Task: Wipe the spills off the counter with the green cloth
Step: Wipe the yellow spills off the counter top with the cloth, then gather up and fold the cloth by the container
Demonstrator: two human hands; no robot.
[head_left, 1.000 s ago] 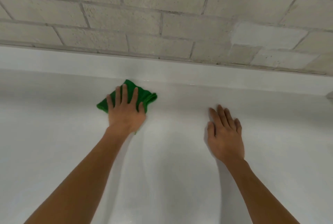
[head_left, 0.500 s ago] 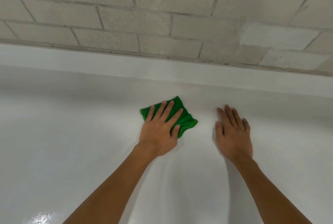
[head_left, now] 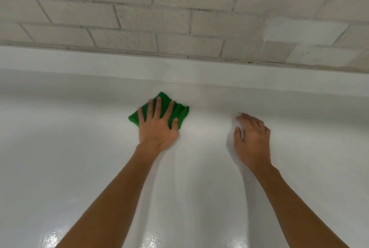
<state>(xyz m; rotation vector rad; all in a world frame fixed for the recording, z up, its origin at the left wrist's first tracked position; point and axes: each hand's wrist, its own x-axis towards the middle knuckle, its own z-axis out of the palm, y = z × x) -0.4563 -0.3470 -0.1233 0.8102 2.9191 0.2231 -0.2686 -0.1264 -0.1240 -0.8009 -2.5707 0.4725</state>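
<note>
The green cloth point(head_left: 180, 113) lies flat near the back edge of the counter point(head_left: 60, 148), under the left hand point(head_left: 157, 128), whose fingers are spread and pressing. The right hand point(head_left: 252, 140) rests well to its right, too blurred to tell whether it is curled. On so glossy a surface that propping hand could slip, or streaks could remain.

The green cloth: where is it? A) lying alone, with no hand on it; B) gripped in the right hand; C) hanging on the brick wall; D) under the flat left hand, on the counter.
D: the left hand lies flat with spread fingers on the green cloth, pressing it on the white counter.
</note>
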